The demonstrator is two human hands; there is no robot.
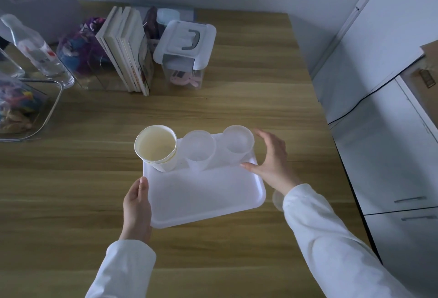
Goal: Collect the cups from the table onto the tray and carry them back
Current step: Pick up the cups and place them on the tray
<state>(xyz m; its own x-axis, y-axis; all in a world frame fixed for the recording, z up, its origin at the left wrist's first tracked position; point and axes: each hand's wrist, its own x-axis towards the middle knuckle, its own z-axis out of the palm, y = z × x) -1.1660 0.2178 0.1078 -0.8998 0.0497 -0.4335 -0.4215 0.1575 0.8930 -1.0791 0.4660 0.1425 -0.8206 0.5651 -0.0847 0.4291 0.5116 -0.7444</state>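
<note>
A white plastic tray [206, 195] lies on the wooden table [237, 98] in front of me. Three cups stand upright along its far edge: a paper cup [156, 147] at the left, a clear plastic cup [199, 149] in the middle, and another clear plastic cup [238, 143] at the right. My left hand [137, 207] grips the tray's left edge, thumb on the rim. My right hand [270, 158] is at the tray's right far corner, fingers spread, thumb resting on the rim beside the right cup. A faint clear round object [277, 199] shows under my right wrist.
At the back of the table stand a row of books [125, 51], a lidded clear storage box [184, 49], a plastic bottle [38, 51] and a clear bin of colourful items [21, 108]. White cabinets [384, 132] border the table's right edge.
</note>
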